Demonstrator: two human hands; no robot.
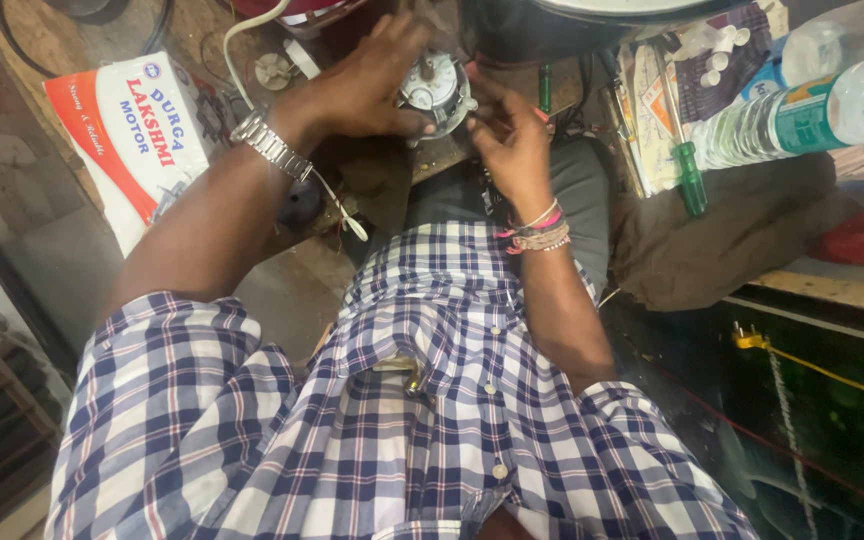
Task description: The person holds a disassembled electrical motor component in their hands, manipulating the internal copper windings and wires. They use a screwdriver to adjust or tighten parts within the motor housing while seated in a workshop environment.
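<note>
Two hands on one small round motor (434, 95) at the bench edge, above the lap.

Left hand (367, 85) cupped over the motor's left side, fingers curled round the casing, gripping it; right hand (512, 135) at its right edge, fingertips bent in and pinched, what they pinch too small to tell; motor approx half hidden by the hands, its shaft pointing up; 1 white-and-red box (137, 135) at left; 2 plastic bottles (802, 115) at right, partly cut off; 1 green-handled screwdriver (690, 175), tip hidden.
</note>
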